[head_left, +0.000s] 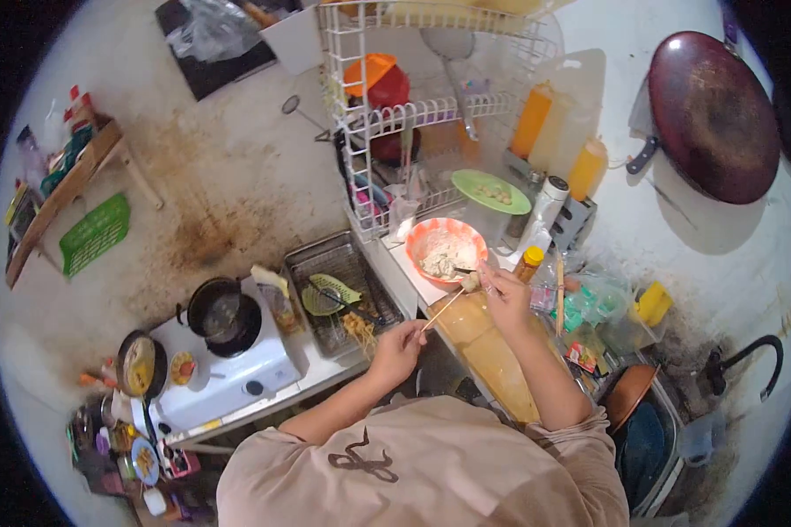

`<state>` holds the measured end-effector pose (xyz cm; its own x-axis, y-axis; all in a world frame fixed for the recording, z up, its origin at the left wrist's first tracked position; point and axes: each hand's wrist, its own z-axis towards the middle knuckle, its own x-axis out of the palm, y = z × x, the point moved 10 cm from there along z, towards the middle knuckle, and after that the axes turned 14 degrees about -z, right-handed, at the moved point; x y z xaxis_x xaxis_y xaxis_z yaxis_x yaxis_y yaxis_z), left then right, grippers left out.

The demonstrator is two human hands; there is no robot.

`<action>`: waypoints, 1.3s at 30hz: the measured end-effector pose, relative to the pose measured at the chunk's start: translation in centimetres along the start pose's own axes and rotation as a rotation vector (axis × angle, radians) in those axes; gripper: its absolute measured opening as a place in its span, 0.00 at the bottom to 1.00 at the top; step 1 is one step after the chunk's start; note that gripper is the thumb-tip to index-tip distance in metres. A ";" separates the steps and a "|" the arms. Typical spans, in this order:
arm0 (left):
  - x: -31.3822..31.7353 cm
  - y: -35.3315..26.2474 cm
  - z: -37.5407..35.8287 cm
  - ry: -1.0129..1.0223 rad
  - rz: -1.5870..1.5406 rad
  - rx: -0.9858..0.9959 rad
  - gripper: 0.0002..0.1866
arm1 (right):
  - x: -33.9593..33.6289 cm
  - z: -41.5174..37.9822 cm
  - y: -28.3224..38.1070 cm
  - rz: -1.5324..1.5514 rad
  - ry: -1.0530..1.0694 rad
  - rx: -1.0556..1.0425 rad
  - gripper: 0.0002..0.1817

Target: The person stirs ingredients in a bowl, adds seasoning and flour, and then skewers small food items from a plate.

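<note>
My left hand (pixel 399 350) is closed around the lower end of a thin wooden skewer (pixel 446 309), which slants up to the right. At the skewer's upper tip sits a small pale lump (pixel 471 283), close below the fingers of my right hand (pixel 504 294). That hand is closed at the rim of an orange-and-white bowl (pixel 481 239), on a thin dark utensil (pixel 464 271) that reaches into the bowl. Pale, thick batter (pixel 444 250) lies inside the bowl. Below both hands is a wooden board (pixel 479 338).
A green plate (pixel 492 191) with small pale balls stands behind the bowl. To the left, a metal tray (pixel 312 255) holds a green strainer (pixel 332 294) and skewered food (pixel 359 329). Farther left, a dark pot (pixel 224 312) sits on a white stove (pixel 237 373); a bottle (pixel 530 262) stands right.
</note>
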<state>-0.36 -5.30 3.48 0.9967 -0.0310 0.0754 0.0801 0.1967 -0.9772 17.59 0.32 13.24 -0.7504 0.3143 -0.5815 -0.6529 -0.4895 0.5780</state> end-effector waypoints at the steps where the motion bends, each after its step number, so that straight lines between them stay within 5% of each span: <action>1: -0.3 0.0 -0.4 -0.011 -0.002 0.005 0.10 | 0.2 0.0 0.5 -0.008 0.037 0.002 0.17; 3: -0.6 -0.7 -1.5 -0.020 -0.050 0.014 0.10 | 1.9 -0.2 0.0 0.011 0.079 -0.123 0.22; 7: -2.6 -0.5 -4.1 -0.132 -0.189 -0.140 0.11 | 4.7 -0.7 1.9 0.392 0.301 0.062 0.28; 11: -5.6 0.8 -8.1 -0.269 -0.260 -0.192 0.10 | 7.6 -1.0 3.1 0.543 0.410 0.102 0.23; 15: -7.6 2.7 -13.0 -0.439 -0.559 -0.341 0.09 | 11.1 -2.5 2.8 0.502 0.466 0.086 0.07; 18: -10.1 4.1 -16.4 -0.639 -0.752 -0.279 0.08 | 12.2 -3.8 3.9 0.372 0.610 0.110 0.07; 22: -14.6 5.0 -19.5 -0.921 -0.748 -0.245 0.04 | 12.1 -3.9 2.8 0.442 0.538 0.210 0.12; 26: -18.7 5.8 -19.3 -0.961 -0.768 -0.199 0.03 | 11.6 -3.7 1.4 0.257 0.465 0.077 0.13; 30: -18.6 5.7 -15.2 -0.680 -0.646 -0.291 0.04 | 11.4 -5.3 3.4 0.385 0.340 0.175 0.01; 34: -15.2 5.6 -10.3 -0.207 -0.515 -0.426 0.07 | 14.7 -8.4 3.0 0.449 0.391 0.281 0.04; 39: -11.8 4.5 -5.0 0.083 -0.192 -0.342 0.09 | 12.2 -12.1 0.3 0.431 0.264 0.541 0.04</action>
<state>-11.87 -8.92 -2.77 0.9581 -0.1177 0.2610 0.2414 -0.1580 -0.9575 9.48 -5.85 -0.66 -0.9465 -0.0545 -0.3181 -0.3167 -0.0341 0.9479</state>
